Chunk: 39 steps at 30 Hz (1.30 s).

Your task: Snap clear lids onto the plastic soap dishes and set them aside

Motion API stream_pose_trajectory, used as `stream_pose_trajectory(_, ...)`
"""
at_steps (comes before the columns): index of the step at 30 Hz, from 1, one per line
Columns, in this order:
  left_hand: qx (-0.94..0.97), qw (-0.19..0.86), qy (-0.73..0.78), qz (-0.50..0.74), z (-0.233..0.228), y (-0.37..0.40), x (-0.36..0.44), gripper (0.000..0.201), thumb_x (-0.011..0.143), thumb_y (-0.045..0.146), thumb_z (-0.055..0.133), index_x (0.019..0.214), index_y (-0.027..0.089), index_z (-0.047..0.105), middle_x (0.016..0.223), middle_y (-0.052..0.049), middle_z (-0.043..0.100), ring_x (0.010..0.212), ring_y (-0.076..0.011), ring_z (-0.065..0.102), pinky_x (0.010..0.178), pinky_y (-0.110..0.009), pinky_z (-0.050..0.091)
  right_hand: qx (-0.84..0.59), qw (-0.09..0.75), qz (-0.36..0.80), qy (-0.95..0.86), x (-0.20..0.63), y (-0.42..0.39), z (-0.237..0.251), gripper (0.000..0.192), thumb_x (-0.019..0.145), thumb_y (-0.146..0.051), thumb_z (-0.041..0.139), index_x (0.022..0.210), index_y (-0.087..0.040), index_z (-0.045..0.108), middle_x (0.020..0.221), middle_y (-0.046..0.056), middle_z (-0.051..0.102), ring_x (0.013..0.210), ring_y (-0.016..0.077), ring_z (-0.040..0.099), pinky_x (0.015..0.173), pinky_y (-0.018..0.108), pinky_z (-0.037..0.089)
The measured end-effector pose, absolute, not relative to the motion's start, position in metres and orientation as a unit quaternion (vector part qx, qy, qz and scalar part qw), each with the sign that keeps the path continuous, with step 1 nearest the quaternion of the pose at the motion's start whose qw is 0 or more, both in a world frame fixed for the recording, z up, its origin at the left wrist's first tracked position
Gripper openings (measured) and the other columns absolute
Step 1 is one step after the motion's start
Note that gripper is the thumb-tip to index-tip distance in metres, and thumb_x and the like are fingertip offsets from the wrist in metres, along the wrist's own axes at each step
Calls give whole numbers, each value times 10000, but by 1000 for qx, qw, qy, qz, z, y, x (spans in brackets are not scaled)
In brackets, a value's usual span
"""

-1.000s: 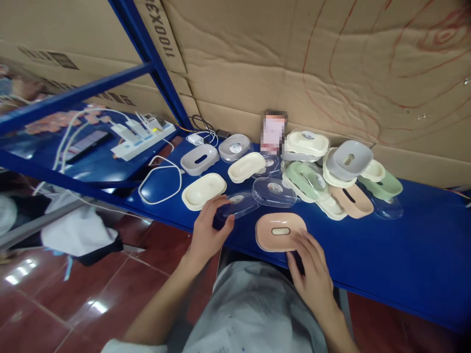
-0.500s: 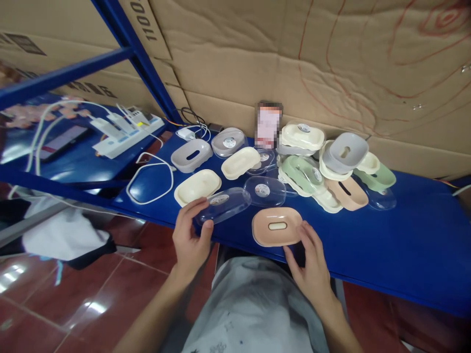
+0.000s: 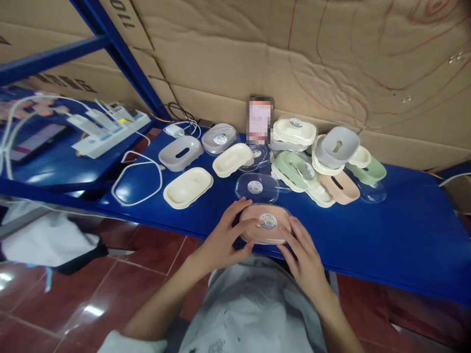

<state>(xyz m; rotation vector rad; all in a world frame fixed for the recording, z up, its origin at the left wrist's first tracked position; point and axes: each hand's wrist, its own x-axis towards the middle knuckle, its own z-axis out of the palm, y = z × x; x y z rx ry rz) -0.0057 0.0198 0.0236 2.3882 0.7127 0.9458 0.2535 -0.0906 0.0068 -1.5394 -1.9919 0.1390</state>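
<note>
At the front edge of the blue shelf lies a peach soap dish [image 3: 253,235], covered by a clear lid [image 3: 268,220] with a round white label. My left hand [image 3: 230,233] grips the lid's left end, its index finger reaching across the top near the label. On the right end, my right hand [image 3: 300,245] has its fingers on the lid and its thumb at the near edge. Whether the lid sits fully down all round cannot be seen. Just behind is a loose clear lid [image 3: 243,187]; a cream tray [image 3: 187,188] lies to the left.
Grey, cream, green and peach dish parts are heaped at the back right, including a green piece [image 3: 294,169]. A phone [image 3: 259,120] leans on the cardboard wall [image 3: 221,54]. White cable [image 3: 137,202] and a power strip [image 3: 110,137] are at left.
My left hand has brought the clear lid rightward from beside the cream tray onto the peach dish. My right hand stays at the dish's right end, its fingers now over the lid.
</note>
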Motion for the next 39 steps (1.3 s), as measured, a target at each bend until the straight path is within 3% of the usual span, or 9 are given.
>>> stream_pose_trajectory(4,860,240,290,344,15,14,-11,488,977,355,786,1422,292,598,1615,-145,447,1504,-340,515,1217,-549,534,-573,277,20,-771,251,-91,6,762,1080,-180,581,1741,-376,257,1785,57,345,1640,317,373,1235,525,536)
stream_pose_trajectory(8,852,252,287,357,9,16,-13,504,949,377,839,1391,303,609,1575,-139,483,1488,-331,532,1212,-554,544,-559,267,4,-785,254,-91,5,756,1070,-184,604,1733,-366,291,1772,80,375,1639,340,373,1229,566,530)
stream_pose_trajectory(17,857,294,277,320,17,17,-11,522,963,364,821,1432,333,595,1642,-131,466,1512,-326,538,1192,-524,572,-584,296,12,-755,251,-89,9,735,1061,-305,654,1705,-441,328,1616,110,525,1513,364,553,1147,550,610)
stream_pose_trajectory(20,870,243,290,316,27,16,-23,599,1002,369,770,1547,326,523,1684,-140,451,1533,-330,524,1192,-500,573,-622,299,18,-724,270,-108,13,688,1062,-299,615,1668,-520,375,1591,57,545,1434,362,629,1098,516,658)
stream_pose_trajectory(23,838,134,391,356,32,25,-47,514,1048,289,689,1540,311,541,1580,-129,561,1459,-321,587,1195,-530,545,-671,287,-8,-684,314,-141,9,645,1046,-387,616,1639,-549,421,1570,45,566,1390,404,651,1036,573,685)
stream_pose_trajectory(29,739,-55,590,319,18,49,-80,331,1052,375,649,1337,211,683,1378,-180,679,1279,-405,653,1079,-610,521,-748,294,-125,-581,420,-182,2,674,982,-538,711,1615,-379,544,1593,132,584,1408,493,617,1153,735,533)
stream_pose_trajectory(33,739,-40,600,304,9,49,-89,319,1080,434,581,1249,200,718,1252,-158,723,1164,-377,698,967,-530,576,-765,278,-192,-548,452,-166,9,791,954,-563,740,1669,-357,471,1681,159,503,1498,518,519,1212,710,474)
stream_pose_trajectory(36,775,-6,544,320,10,36,-99,276,1092,419,571,1207,223,728,1165,-109,750,1123,-329,720,991,-490,592,-750,305,-218,-544,432,-144,19,897,931,-494,791,1714,-354,376,1714,159,452,1549,510,452,1269,704,409)
stream_pose_trajectory(39,817,45,479,316,16,13,-100,217,1087,377,598,1216,260,727,1208,-77,749,1160,-298,722,1036,-483,597,-730,328,-139,-583,372,-121,25,737,1027,-428,661,1704,-407,371,1726,94,449,1566,469,450,1278,737,385)
